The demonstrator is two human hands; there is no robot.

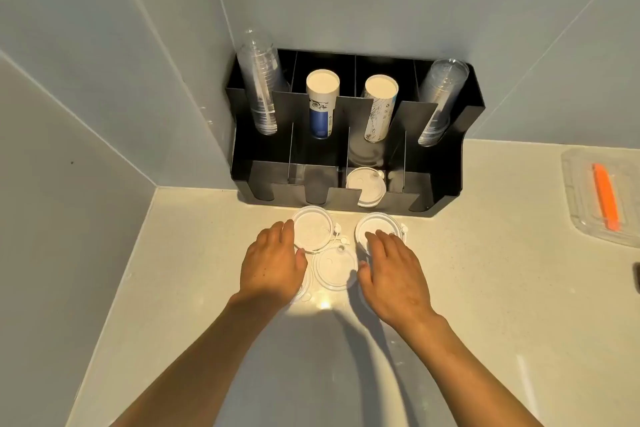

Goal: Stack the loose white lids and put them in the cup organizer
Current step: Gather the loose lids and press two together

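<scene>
Here I reach for loose lids on the counter (485,288), just near of the cup organizer (446,163).

The organizer sits in the far corner, cup stacks leaning in its far slots; one lid (367,184) already rests in a near slot, likely where mine belong. My left hand (272,263) and right hand (394,270) hover flat, fingers spread, gripping nothing, over the left lid (313,230), right lid (375,224) and middle lid (334,269). Cup printing is unreadable.

Cup (320,107) print too small to read
</scene>
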